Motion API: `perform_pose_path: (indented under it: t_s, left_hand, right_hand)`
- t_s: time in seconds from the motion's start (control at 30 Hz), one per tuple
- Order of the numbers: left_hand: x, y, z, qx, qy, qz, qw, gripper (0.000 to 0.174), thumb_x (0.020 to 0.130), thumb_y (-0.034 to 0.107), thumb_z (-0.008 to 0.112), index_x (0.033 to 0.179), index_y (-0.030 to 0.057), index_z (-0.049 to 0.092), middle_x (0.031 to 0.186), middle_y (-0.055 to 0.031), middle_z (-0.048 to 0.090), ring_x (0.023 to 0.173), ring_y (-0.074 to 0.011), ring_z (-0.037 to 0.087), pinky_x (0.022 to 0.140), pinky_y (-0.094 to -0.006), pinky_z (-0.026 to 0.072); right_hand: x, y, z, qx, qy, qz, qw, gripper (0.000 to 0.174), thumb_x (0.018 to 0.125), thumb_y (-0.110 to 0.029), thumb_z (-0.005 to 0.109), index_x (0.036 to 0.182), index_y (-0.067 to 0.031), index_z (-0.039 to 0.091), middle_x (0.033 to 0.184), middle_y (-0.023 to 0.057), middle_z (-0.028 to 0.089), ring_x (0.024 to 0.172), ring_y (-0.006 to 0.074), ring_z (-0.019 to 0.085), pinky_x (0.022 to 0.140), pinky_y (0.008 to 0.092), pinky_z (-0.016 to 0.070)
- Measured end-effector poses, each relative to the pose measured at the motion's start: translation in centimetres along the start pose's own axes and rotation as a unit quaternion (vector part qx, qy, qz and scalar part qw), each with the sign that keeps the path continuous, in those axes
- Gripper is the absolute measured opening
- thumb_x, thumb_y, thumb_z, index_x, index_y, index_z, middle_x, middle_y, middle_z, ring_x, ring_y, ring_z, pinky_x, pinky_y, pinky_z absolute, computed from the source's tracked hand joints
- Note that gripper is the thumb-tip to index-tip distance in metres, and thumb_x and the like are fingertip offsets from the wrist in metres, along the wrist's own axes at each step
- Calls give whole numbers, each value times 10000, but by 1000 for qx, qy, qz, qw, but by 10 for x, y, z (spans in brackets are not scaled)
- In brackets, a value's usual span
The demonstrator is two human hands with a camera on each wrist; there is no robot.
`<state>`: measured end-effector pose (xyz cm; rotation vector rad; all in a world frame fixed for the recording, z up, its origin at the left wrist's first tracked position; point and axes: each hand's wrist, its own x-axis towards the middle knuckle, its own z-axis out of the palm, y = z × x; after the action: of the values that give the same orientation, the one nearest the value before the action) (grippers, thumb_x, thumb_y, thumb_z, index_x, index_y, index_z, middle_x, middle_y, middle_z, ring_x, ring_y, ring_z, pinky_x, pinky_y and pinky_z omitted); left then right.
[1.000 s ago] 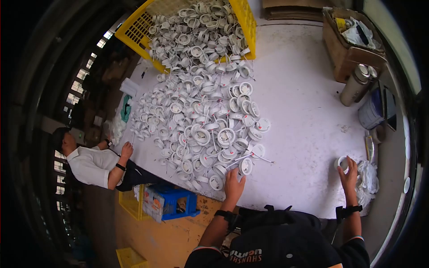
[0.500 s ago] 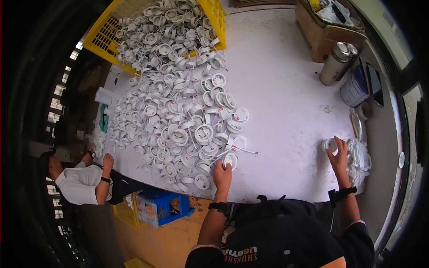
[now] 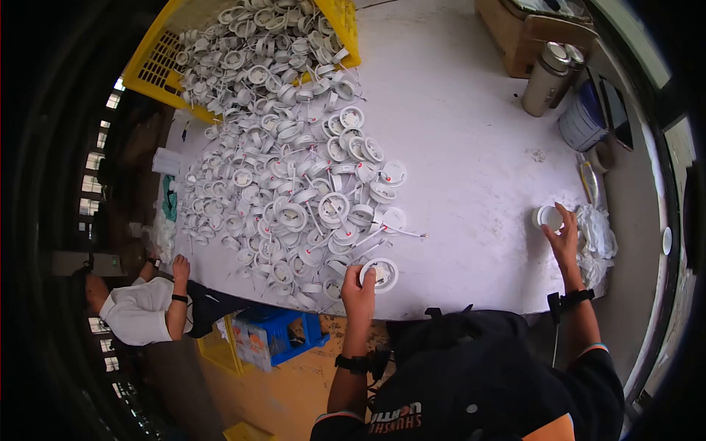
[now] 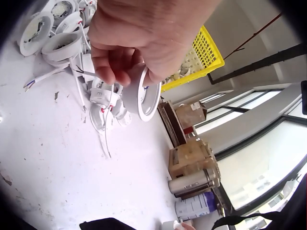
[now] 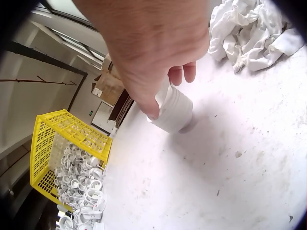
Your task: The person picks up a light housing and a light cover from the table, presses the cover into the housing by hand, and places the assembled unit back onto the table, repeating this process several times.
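Observation:
My left hand pinches a round white lamp housing at the pile's near right edge. In the left wrist view, thumb and fingers grip the wall of this shallow housing, and a thin wire hangs close by. Behind it spreads a large pile of similar white housings with short wires and red marks. On the right side of the table, my right hand holds a white ribbed cylinder between thumb and fingers, tilted and close over the tabletop.
A yellow crate lies tipped at the back, spilling housings. Along the right side are a cardboard box, a steel flask, a bucket and crumpled white plastic. Another person is at the left edge near a blue stool.
My left hand has taken the housing from the pile's edge and brought it nearer, its open face now towards the head camera. The right hand keeps the ribbed cylinder. The head view has shifted.

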<state>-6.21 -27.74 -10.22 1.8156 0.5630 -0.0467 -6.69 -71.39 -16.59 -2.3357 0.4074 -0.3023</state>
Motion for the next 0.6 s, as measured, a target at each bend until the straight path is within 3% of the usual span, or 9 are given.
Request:
perform_pose_path:
  t_s: [0.1, 0.23, 0.27, 0.3, 0.33, 0.47, 0.6]
  left_hand:
    - [-9, 24, 4, 123, 3, 201, 972, 107, 783, 55, 591, 856, -5, 540, 867, -77, 590, 797, -108, 536, 718, -270, 432]
    - [-16, 46, 11, 69, -39, 257, 963, 93, 799, 81, 551, 848, 2, 548, 933, -83, 589, 843, -112, 527, 766, -278, 422]
    - [-18, 51, 12, -56, -119, 120, 984, 121, 806, 105, 527, 869, 2, 538, 958, -79, 581, 856, -112, 523, 773, -281, 421]
    - [-19, 52, 13, -179, -195, -21, 964, 151, 813, 128, 503, 890, 1, 529, 984, -74, 573, 868, -113, 520, 780, -284, 420]
    - [-16, 35, 14, -210, -201, -62, 955, 265, 821, 174, 466, 1014, -3, 508, 984, -52, 550, 897, -107, 503, 802, -263, 406]
    - [-22, 36, 27, -181, -237, 6, 955, 403, 814, 178, 448, 1184, 19, 465, 937, -41, 528, 907, -111, 486, 833, -228, 370]
    - [-27, 42, 33, -209, -324, -33, 922, 386, 845, 235, 449, 1157, 9, 479, 969, -56, 533, 914, -114, 494, 825, -242, 379]
  right_hand:
    - [8, 4, 11, 31, -15, 30, 999, 579, 668, -73, 685, 1213, -91, 490, 1090, 130, 489, 960, 266, 513, 794, 360, 435]
    - [11, 14, 16, 18, 12, -11, 1000, 554, 684, -97, 667, 1211, -89, 496, 1089, 126, 490, 931, 245, 511, 768, 345, 432]
    - [11, 16, 17, 24, 17, -13, 999, 538, 689, -104, 659, 1204, -86, 503, 1077, 125, 493, 909, 237, 509, 760, 337, 429]
    - [12, 16, 18, 31, 23, -15, 999, 523, 695, -112, 652, 1198, -84, 509, 1064, 125, 497, 888, 230, 506, 751, 330, 427]
    - [12, 15, 17, 40, 22, -17, 999, 481, 712, -97, 631, 1180, -73, 523, 1039, 119, 505, 867, 208, 495, 751, 318, 424]
    - [15, 31, 17, 60, 15, -21, 998, 417, 730, -69, 605, 1143, -62, 547, 970, 107, 534, 846, 192, 516, 735, 311, 432]
    - [18, 33, 18, 40, 29, 34, 998, 317, 740, -73, 615, 1052, -32, 585, 858, 80, 586, 763, 175, 563, 717, 290, 454]
